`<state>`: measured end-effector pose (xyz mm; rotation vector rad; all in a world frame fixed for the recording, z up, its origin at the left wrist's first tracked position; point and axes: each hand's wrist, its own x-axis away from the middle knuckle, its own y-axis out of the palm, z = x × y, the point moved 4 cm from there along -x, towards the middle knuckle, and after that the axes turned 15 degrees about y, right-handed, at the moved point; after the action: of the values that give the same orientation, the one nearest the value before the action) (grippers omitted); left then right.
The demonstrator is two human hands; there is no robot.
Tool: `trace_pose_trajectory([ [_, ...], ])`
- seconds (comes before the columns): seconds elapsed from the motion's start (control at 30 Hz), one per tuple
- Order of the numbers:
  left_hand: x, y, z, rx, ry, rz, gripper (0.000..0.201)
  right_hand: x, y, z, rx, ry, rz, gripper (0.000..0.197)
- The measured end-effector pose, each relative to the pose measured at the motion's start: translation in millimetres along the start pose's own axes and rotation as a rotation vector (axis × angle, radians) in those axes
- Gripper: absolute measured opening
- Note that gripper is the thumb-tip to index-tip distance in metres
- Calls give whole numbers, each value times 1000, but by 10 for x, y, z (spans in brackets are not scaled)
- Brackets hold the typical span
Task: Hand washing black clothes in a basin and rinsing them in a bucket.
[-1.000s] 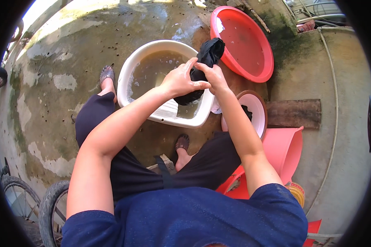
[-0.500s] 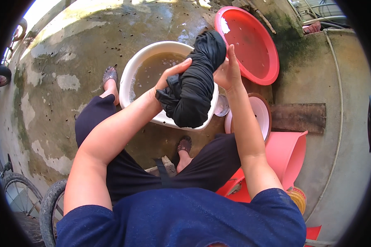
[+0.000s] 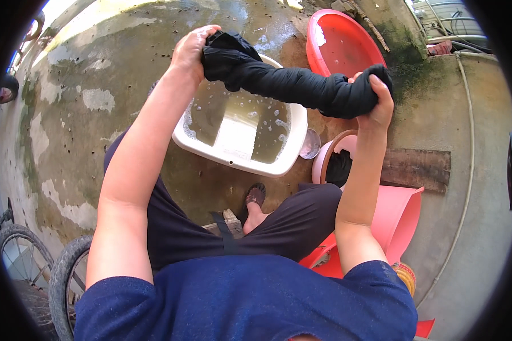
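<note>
A twisted black cloth (image 3: 290, 86), perhaps a garment, is stretched between my two hands above a white tub (image 3: 233, 158). My left hand (image 3: 192, 52) is closed round its left end, which bunches up past the fingers. At the other end, my right hand (image 3: 376, 105) grips the cloth with the thumb on the near side. Cloudy water (image 3: 270, 122) with patches of suds stands in the tub. The cloth hides part of the tub's far rim.
A red basin (image 3: 347, 42) holding water lies at the far right. Nearer are a small clear bowl (image 3: 310, 143), a pink basin (image 3: 323, 162) with dark cloth inside, a wooden board (image 3: 418, 169) and a pink bucket (image 3: 401, 219). Bicycle wheels (image 3: 62, 290) stand at the lower left.
The black cloth was a compact roll between my hands; now it is pulled out lengthwise. My left hand has moved up and left, my right hand rightward, and its fingers have closed.
</note>
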<state>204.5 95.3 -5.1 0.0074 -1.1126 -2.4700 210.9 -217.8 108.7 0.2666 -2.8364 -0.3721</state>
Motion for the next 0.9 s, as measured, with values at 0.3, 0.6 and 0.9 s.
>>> trace_pose_trajectory([
  [0.3, 1253, 1196, 72, -434, 764, -742, 9, -690, -594, 1515, -44, 236, 290, 21],
  [0.6, 2113, 953, -742, -841, 1104, -1400, 14, -610, 133, 1631, -95, 341, 456, 18],
  [0.9, 1984, 438, -1713, -1257, 695, -1986, 10, -564, 603, 1492, 47, 153, 373, 17],
])
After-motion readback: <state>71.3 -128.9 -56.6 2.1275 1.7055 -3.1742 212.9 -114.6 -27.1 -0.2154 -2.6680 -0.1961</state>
